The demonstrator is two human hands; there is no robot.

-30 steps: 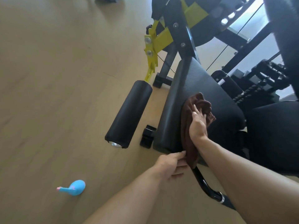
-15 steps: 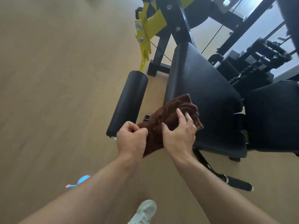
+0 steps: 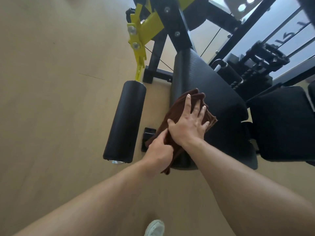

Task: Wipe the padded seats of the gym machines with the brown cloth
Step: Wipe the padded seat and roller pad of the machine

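The brown cloth (image 3: 180, 106) lies folded over the near left edge of a black padded seat (image 3: 209, 86) of a gym machine. My right hand (image 3: 189, 123) presses flat on top of the cloth with its fingers spread. Just below, my left hand (image 3: 159, 149) pinches the cloth's lower end where it hangs over the seat's side. A second black pad (image 3: 279, 123) stands to the right of the seat.
A black foam roller (image 3: 125, 120) on a yellow arm (image 3: 138, 46) hangs left of the seat. Black frame bars (image 3: 175, 24) and a weight stack (image 3: 255, 65) rise behind. The floor (image 3: 51, 99) is tan wood. My white shoe (image 3: 154, 228) shows at the bottom.
My right hand has spread flat on the cloth and pushed it up onto the seat. My left hand has moved right, under the right wrist, still gripping the cloth's lower end.
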